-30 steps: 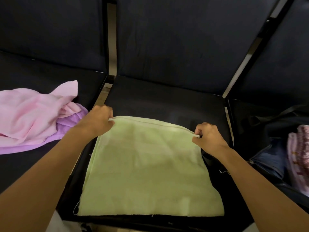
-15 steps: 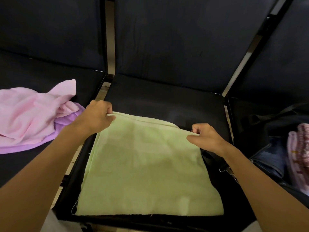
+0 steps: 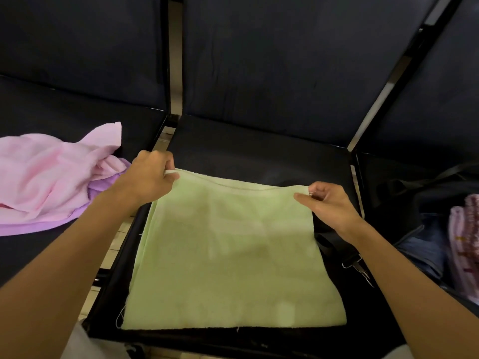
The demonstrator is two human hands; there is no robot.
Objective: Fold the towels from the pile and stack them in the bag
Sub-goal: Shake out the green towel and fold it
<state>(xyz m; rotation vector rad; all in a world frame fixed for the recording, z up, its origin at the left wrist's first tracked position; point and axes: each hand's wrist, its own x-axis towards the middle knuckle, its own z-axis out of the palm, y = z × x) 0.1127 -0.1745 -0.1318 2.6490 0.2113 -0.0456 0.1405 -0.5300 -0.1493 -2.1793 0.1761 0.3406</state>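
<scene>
A pale green towel lies spread flat on the middle dark seat, its near edge by the seat's front. My left hand pinches the towel's far left corner. My right hand pinches the far right corner between thumb and fingers. The far edge is slightly lifted between both hands. A pile of a pink towel over a purple towel sits on the left seat. The dark bag stands open at the right with folded pinkish towels inside.
Dark padded seat backs rise behind the seats. Metal frame gaps separate the seats. A bag strap with a metal clasp lies on the middle seat beside the green towel's right edge.
Both hands have kept their hold on the far corners. The far edge of the green towel has been raised slightly and pulled a little toward me.
</scene>
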